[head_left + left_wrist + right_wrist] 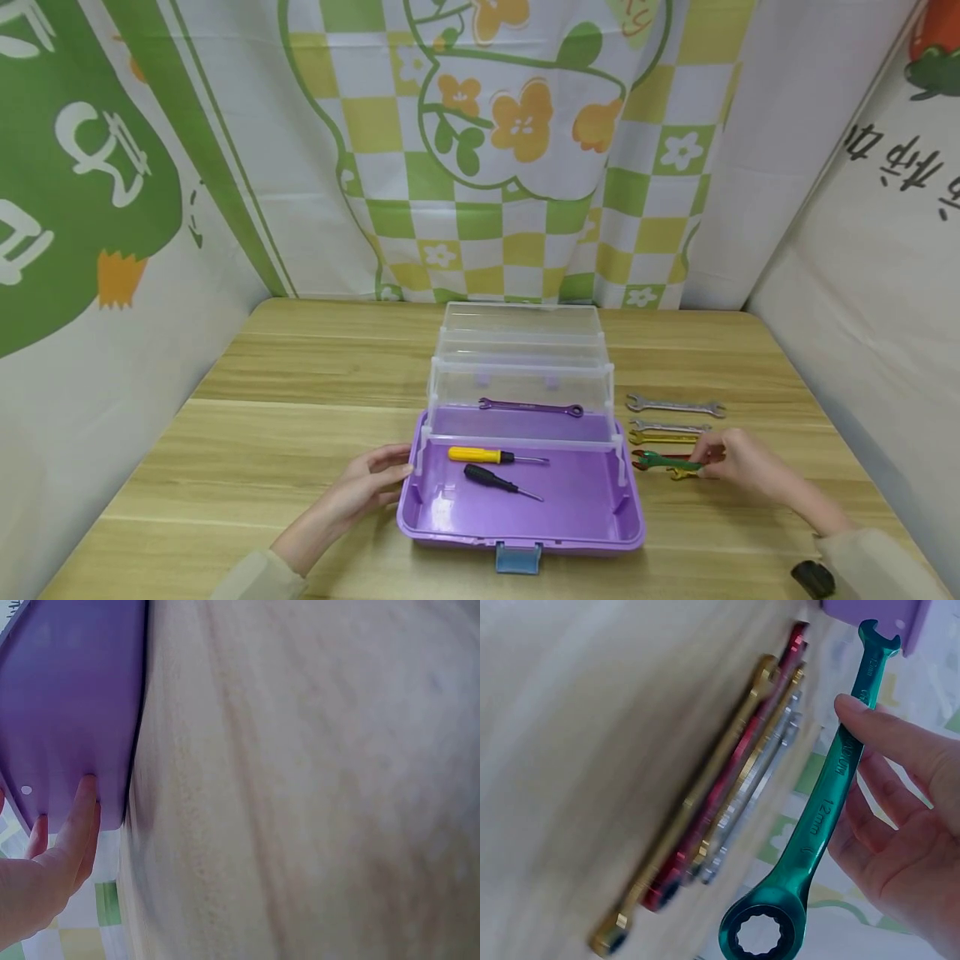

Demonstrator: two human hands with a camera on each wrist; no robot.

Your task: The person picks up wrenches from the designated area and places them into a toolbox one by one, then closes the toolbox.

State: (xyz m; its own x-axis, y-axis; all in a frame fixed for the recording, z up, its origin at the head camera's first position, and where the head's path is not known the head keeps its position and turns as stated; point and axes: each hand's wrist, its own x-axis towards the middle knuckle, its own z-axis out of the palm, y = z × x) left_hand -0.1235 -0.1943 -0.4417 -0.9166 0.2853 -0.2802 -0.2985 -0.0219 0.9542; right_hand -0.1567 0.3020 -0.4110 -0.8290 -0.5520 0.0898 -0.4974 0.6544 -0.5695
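The right hand pinches the green wrench by its shaft, digits closed up to its thickness, the ring end free. In the head view the wrench's long axis runs roughly nine to three o'clock; its open end points at nine, straight at the purple toolbox, which lies near but apart. From the wrench, the red wrench and silver wrenches sit toward twelve; one of the gold wrenches shows at six.

The left hand is nearer the box: its straight fingers press the outer wall at nine o'clock. Inside lie a yellow screwdriver and a black screwdriver; toward twelve, a purple wrench lies at the clear trays.
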